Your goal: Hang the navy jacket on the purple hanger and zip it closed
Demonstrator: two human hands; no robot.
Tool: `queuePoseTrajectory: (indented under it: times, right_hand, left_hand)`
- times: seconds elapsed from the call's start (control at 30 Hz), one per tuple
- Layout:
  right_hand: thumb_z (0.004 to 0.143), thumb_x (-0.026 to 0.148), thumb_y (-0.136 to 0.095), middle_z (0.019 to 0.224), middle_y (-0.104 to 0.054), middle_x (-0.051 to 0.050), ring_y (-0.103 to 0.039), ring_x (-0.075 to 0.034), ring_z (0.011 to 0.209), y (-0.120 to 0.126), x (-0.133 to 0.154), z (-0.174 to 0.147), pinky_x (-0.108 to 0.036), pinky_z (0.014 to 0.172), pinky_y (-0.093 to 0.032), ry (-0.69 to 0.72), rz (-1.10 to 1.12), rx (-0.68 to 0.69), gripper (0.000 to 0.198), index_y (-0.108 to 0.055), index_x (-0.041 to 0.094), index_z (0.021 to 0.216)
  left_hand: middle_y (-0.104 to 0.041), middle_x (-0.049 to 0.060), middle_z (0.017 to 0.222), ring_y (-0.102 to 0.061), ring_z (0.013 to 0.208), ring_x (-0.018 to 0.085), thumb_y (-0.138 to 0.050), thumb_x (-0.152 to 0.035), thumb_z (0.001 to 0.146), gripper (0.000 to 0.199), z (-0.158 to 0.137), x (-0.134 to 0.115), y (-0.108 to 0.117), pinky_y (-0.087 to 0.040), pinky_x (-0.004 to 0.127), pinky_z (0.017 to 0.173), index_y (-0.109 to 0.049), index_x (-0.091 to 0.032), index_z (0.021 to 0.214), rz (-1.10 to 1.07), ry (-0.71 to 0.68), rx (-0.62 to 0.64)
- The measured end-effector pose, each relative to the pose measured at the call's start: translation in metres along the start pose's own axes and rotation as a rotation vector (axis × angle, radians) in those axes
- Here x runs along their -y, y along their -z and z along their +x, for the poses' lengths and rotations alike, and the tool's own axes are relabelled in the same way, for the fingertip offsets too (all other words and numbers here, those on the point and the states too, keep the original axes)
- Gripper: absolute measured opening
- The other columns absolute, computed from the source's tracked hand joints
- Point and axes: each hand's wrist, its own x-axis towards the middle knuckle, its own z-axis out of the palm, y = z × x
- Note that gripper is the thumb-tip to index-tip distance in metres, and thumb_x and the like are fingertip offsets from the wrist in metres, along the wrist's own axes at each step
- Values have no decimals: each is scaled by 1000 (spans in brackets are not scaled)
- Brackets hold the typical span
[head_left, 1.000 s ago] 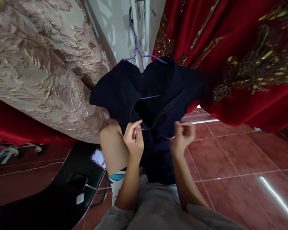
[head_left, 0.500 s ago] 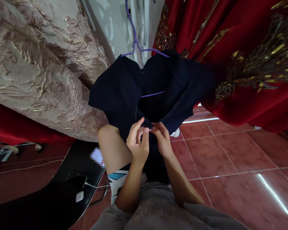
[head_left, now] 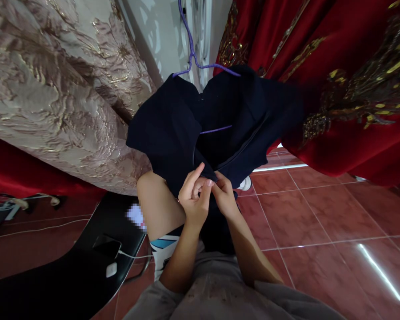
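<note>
A dark navy, short-sleeved garment (head_left: 166, 129) hangs in front of me on a purple wire hanger (head_left: 192, 58), its front open at the neck. My left hand (head_left: 196, 191) pinches the front edge of the garment between thumb and fingers, with the index finger pointing up. Right beside it, my right hand (head_left: 224, 193) grips the same edge, its fingertips close to the left thumb. Whether a small button or fastener lies between the fingertips is too small and dark to tell.
Pale pink textured fabric (head_left: 53, 89) hangs at the left, and red fabric with gold sequins (head_left: 360, 89) at the right. A black bench (head_left: 70, 275) holds a phone (head_left: 107, 246) on a white cable and a small white case (head_left: 111, 270). Red tiles (head_left: 320, 209) cover the floor.
The garment and hanger appear slightly farther right in view. Both hands stay at the garment's front edge, with the right fingers drawn a little closer to the left thumb.
</note>
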Motion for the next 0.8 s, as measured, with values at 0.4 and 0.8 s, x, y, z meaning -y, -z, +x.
queuePoseTrajectory:
  times: [0.4,0.8]
  right_hand:
    - [97,46,-59,53,-54,4,-50,-9,48,7,-7,1,-22,50,-39,-53,-61,-8,32,-60,18,82]
    - [88,53,-72,52,-59,1,-45,-7,44,0,17,8,-21,45,-33,-107,-124,106,40,-71,13,82]
  left_hand:
    - [-66,4,109,-71,89,12,-64,-9,90,38,13,39,20,-61,26,84,-59,-25,124,-80,-81,-183]
    - [-61,0,72,-59,70,14,-65,-27,95,19,7,58,18,-47,24,67,-62,-17,79,228,44,63]
